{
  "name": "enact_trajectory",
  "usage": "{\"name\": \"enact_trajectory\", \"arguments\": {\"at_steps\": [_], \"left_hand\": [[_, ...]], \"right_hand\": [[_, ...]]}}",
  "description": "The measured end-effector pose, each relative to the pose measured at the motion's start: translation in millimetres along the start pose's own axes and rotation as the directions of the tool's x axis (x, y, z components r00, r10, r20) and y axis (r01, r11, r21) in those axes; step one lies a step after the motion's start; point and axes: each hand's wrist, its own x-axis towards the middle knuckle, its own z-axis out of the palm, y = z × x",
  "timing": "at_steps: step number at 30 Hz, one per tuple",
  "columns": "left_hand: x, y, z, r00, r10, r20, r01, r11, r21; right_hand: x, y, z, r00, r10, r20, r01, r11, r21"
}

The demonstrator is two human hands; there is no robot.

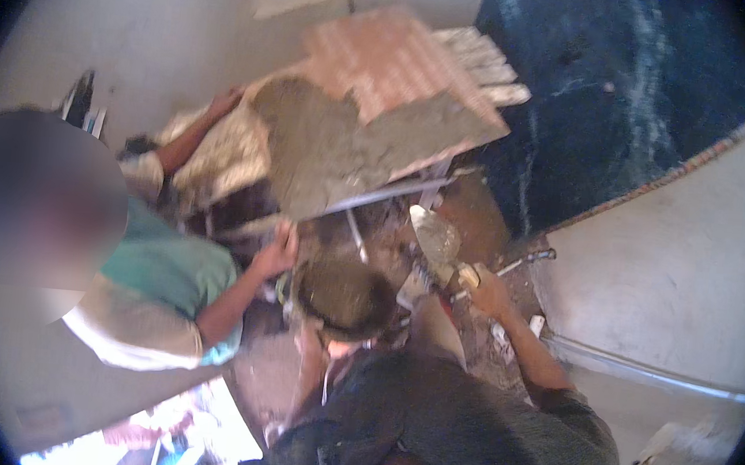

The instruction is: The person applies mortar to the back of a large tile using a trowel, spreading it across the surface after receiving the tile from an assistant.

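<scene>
My right hand [481, 288] grips a trowel by its handle; the trowel's blade [435, 231] is coated with grey mortar and points up toward the board. My left hand [308, 338] holds the near rim of a round pan [345, 296] of wet mortar. Beyond the pan, a reddish board or tile [379, 52] lies sloped across a makeshift support, its nearer part spread with grey mortar [317, 152]. A co-worker's hand [280, 251] is raised just beside the pan, and that person's other hand [225, 100] is at the board's left edge.
A co-worker [165, 276] in green and white is close at my left. A dark marbled slab [596, 110] fills the back right, beside a pale surface [655, 240]. A long tool [530, 260] and small items lie on the dirty floor [494, 208]. Pale wooden pieces [485, 65] stick out behind the board.
</scene>
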Motion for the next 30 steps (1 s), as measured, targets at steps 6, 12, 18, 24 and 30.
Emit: {"name": "enact_trajectory", "arguments": {"at_steps": [6, 12, 18, 24, 30], "left_hand": [[-3.9, 16.7, 16.3, 1.0, -0.016, 0.025, 0.013, 0.991, 0.132], [-8.3, 27.1, 29.1, 0.998, -0.01, 0.069, -0.009, 0.963, 0.269], [-34.6, 51.2, 70.0, 0.989, -0.021, 0.146, -0.011, 0.976, 0.219], [-9.0, 33.2, 52.1, 0.975, -0.007, 0.222, -0.038, 0.98, 0.196], [-1.7, 40.1, 45.8, 0.983, 0.009, 0.182, -0.061, 0.957, 0.285]], "right_hand": [[-1.7, -50.4, 10.0, 0.929, -0.223, 0.296, 0.304, 0.915, -0.265], [31.6, -100.2, 12.8, 0.831, -0.417, 0.367, 0.539, 0.766, -0.35], [80.5, -97.0, 64.5, 0.793, -0.455, 0.406, 0.602, 0.689, -0.403], [91.8, -123.2, 82.3, 0.674, -0.416, 0.61, 0.675, 0.683, -0.28], [86.8, -110.0, 144.8, 0.58, -0.502, 0.641, 0.736, 0.661, -0.148]]}}
